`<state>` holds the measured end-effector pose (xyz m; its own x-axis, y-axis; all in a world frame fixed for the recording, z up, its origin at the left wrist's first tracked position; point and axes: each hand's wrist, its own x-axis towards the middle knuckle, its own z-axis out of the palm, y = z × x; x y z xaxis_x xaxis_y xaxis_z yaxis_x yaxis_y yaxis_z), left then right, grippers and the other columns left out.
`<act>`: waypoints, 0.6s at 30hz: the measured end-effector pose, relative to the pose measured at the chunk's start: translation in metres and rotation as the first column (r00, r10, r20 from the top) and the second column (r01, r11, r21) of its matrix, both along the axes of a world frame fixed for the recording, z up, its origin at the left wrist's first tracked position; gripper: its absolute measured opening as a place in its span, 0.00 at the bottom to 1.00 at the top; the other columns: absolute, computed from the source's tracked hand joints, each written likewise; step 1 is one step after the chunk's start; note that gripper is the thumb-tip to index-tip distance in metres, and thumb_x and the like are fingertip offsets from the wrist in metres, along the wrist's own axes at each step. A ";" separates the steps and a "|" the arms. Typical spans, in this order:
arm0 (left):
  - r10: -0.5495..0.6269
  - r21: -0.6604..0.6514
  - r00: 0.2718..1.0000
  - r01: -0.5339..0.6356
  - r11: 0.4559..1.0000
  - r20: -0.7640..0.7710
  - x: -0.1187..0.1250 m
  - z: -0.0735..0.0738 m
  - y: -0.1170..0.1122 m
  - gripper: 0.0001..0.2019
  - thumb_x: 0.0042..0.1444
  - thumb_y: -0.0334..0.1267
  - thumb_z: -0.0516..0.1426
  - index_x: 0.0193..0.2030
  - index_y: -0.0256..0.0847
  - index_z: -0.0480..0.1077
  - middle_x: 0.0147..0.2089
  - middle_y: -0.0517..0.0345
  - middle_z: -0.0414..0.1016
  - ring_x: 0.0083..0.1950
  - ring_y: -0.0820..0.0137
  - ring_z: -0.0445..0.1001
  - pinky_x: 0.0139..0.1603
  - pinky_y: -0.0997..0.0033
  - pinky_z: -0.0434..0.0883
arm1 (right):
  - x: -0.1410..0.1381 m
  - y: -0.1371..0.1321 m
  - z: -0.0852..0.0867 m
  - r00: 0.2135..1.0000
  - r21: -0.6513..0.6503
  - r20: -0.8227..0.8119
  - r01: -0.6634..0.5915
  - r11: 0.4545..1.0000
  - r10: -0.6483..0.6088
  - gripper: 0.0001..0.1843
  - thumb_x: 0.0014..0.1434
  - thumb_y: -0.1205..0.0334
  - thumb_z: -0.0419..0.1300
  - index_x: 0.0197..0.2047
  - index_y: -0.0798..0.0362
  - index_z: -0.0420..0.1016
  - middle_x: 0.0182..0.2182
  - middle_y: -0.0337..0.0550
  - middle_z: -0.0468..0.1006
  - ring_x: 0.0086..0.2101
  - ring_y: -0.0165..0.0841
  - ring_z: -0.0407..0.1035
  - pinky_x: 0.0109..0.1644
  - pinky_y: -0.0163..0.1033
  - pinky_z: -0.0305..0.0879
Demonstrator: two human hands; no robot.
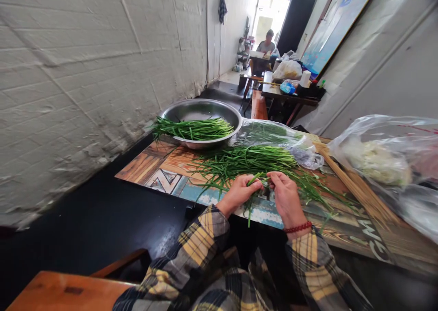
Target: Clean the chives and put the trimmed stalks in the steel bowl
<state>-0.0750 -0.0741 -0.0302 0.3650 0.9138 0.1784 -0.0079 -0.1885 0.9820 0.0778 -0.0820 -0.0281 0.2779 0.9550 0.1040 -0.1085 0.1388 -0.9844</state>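
My left hand [241, 193] is closed around a few garlic chives [253, 180], whose leaves hang below it past the table's front edge. At the stem ends, the fingertips of my right hand [284, 193] are pinched together; a red bead bracelet circles that wrist. Just beyond both hands lies a large pile of garlic chives [253, 159] on the table. Behind it to the left, a wide metal basin [205, 142] holds another bunch [198, 129], with leaf tips over its rim. Loose stalks and scraps [318, 188] are scattered right of my right hand.
A clear plastic bag [270, 135] with greens lies behind the pile. Thin wooden sticks [356, 185] and a bag of pale vegetables [379, 163] occupy the table's right side. A wooden stool [68, 292] stands at lower left. Farther back, a person [266, 44] sits at another table.
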 end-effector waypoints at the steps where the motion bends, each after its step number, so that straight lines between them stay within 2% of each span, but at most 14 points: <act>1: 0.011 -0.057 0.999 -0.008 0.998 0.045 0.000 0.000 0.000 0.16 0.53 0.47 0.58 0.27 0.35 0.73 0.25 0.61 0.66 0.28 0.75 0.61 0.31 0.75 0.58 | 0.001 0.002 0.001 0.997 -0.003 -0.073 0.026 1.000 -0.027 0.12 0.51 0.51 0.65 0.31 0.51 0.76 0.28 0.36 0.74 0.26 0.27 0.63 0.31 0.34 0.59; 4: 0.069 -0.248 0.978 -0.019 0.969 0.194 -0.002 -0.002 0.000 0.17 0.51 0.50 0.60 0.29 0.35 0.71 0.22 0.66 0.59 0.23 0.79 0.52 0.24 0.76 0.51 | 0.010 0.005 0.005 0.990 -0.006 -0.126 0.056 0.998 -0.056 0.14 0.52 0.49 0.64 0.29 0.51 0.74 0.26 0.35 0.72 0.25 0.27 0.63 0.29 0.34 0.59; 7: 0.126 -0.355 0.930 0.005 0.935 0.346 -0.002 -0.004 0.002 0.17 0.50 0.50 0.61 0.31 0.36 0.69 0.21 0.69 0.54 0.20 0.81 0.49 0.22 0.77 0.47 | 0.020 -0.001 0.007 0.997 -0.039 0.057 -0.042 0.998 0.045 0.16 0.56 0.47 0.61 0.29 0.52 0.75 0.27 0.39 0.74 0.28 0.30 0.66 0.31 0.35 0.61; 11: 0.189 -0.406 0.870 0.014 0.914 0.455 -0.002 -0.004 0.003 0.16 0.48 0.48 0.63 0.32 0.37 0.67 0.22 0.68 0.58 0.20 0.83 0.51 0.20 0.79 0.46 | 0.020 -0.013 0.005 0.920 -0.102 0.329 -0.189 0.977 0.212 0.17 0.58 0.47 0.58 0.38 0.53 0.78 0.32 0.44 0.78 0.34 0.34 0.71 0.37 0.38 0.65; 18: 0.234 -0.409 0.847 -0.022 0.912 0.478 -0.001 -0.002 0.003 0.15 0.50 0.46 0.62 0.34 0.38 0.64 0.25 0.65 0.66 0.19 0.83 0.55 0.18 0.81 0.47 | 0.013 -0.018 0.010 0.830 -0.107 0.483 -0.261 0.959 0.280 0.21 0.62 0.45 0.52 0.38 0.53 0.77 0.33 0.45 0.80 0.35 0.36 0.73 0.40 0.40 0.67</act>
<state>-0.0762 -0.0708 -0.0321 0.1946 0.9790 -0.0608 -0.5245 0.1563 0.8370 0.0908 -0.1002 -0.0178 -0.0704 0.9900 0.1221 0.3593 0.1394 -0.9227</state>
